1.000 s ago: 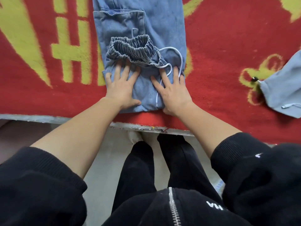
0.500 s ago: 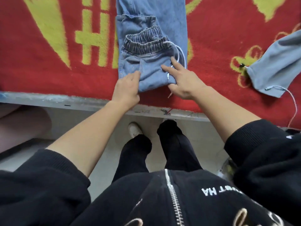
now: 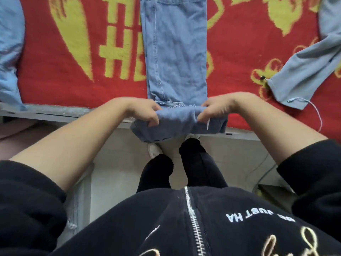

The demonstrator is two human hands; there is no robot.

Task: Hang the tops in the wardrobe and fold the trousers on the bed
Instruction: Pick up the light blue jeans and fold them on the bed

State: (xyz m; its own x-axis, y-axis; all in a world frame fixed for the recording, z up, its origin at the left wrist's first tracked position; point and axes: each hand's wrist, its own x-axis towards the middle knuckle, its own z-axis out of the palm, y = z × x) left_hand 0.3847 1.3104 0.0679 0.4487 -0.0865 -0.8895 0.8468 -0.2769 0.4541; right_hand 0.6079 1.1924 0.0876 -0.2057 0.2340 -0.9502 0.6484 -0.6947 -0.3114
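Note:
Light blue denim trousers (image 3: pixel 177 52) lie lengthwise on the red and yellow bed cover (image 3: pixel 60 58), running away from me. Their near end is bunched and lifted over the bed's front edge. My left hand (image 3: pixel 145 111) grips the left side of that bunched end, fingers curled round the cloth. My right hand (image 3: pixel 214 109) grips the right side the same way. A white drawstring hangs from the bunch by my right fingers.
A grey-blue garment (image 3: pixel 302 71) with a cord lies at the right on the cover. Another light blue garment (image 3: pixel 9 52) lies at the far left. The bed's grey front edge (image 3: pixel 55 113) runs across, with pale floor and my legs below.
Both hands went from pressing flat on the folded trousers to gripping the near end and pulling it toward me over the bed edge. The elastic waistband fold is no longer on top.

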